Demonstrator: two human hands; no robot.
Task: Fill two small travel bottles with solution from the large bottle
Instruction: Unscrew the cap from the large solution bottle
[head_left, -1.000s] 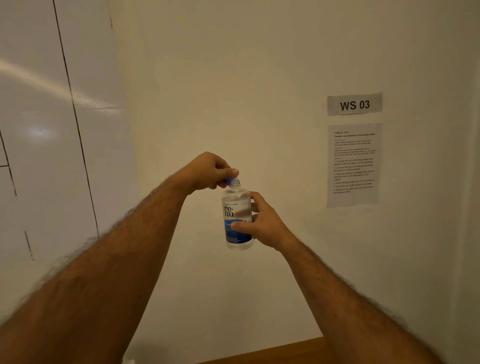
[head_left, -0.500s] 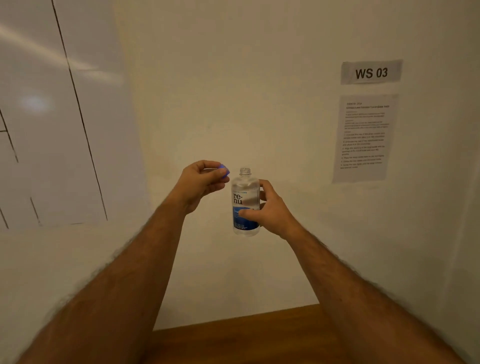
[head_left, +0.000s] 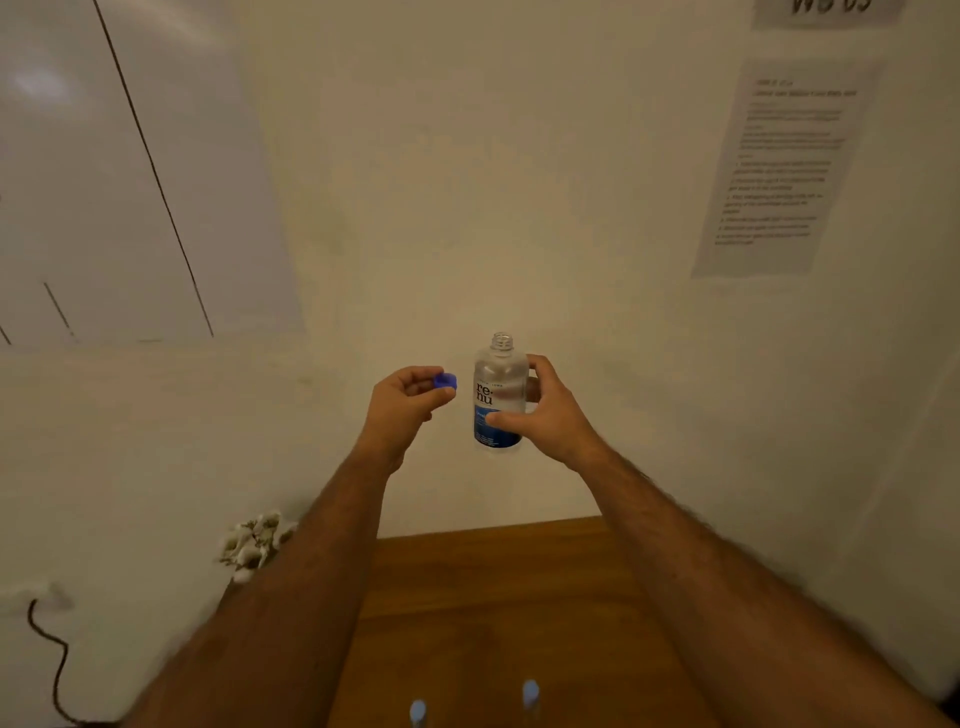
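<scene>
1. A wooden table (head_left: 498, 582) lies below the grip.
2. A printed sheet (head_left: 779, 166) hangs on the wall up and to the right of it; its text is too blurred to read.
3. A dark cable (head_left: 54, 660) trails far down to the left.
4. A pale crumpled clump (head_left: 254, 543) sits low left, at the table's corner.

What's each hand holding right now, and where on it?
Left hand pinches the blue cap at its fingertips. Right hand grips the large bottle around its lower body, upright, mouth open.

Two bottle tops (head_left: 530, 693) edge-cropped; wall sheet (head_left: 779, 166) blurred
</scene>
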